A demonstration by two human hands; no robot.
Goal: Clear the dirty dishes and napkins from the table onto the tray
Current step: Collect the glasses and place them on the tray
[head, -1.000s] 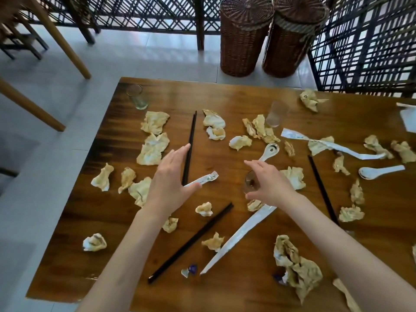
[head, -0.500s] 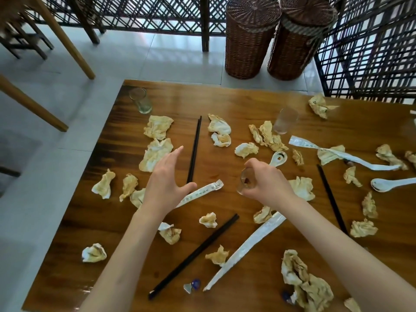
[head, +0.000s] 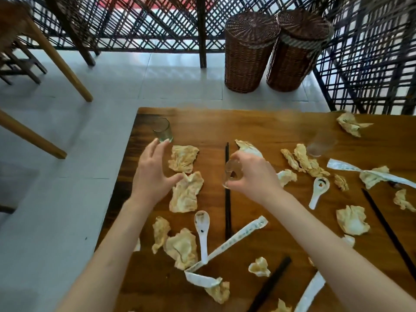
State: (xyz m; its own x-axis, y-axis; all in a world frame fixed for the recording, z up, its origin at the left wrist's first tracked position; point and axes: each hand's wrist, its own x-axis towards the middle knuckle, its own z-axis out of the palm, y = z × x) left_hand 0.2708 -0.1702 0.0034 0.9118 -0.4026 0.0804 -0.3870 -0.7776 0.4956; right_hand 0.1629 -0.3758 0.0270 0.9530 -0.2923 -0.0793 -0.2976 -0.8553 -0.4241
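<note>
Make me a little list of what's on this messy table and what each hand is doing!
left hand: open, fingertips next to the green glass at the table's far left corner
right hand: holds a small glass above the table
napkins: many crumpled ones scattered about
spoons: two white ones
chopsticks: black, lying loose
tray: not in view

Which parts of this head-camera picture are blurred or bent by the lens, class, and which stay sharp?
Head view: the far glass at right is smeared by motion blur, as is the lattice screen behind it; the near-left glass and the glass in the right hand read clearer; the wide lens bows the table edge.
</note>
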